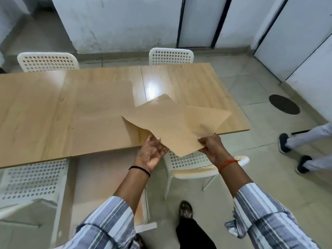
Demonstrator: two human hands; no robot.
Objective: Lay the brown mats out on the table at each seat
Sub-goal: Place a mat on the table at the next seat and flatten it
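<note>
I hold a loose bundle of brown mats (167,123) fanned out over the right end of the wooden table (36,108). My right hand (212,145) pinches the bundle's near corner. Cupped palm-up, my left hand (153,152) grips the bundle's near left edge, thumb on top. One mat (206,116) sticks out to the right, and another sags beneath on the left. More brown matting (100,112) lies flat on the middle of the table, and its colour blends with the wood.
White perforated chairs stand at the far side (47,62) (171,55) and at the near side (32,178) (194,164). Another person's legs and dark shoes (294,151) are on the tiled floor at right, near a round dark floor cover (283,104).
</note>
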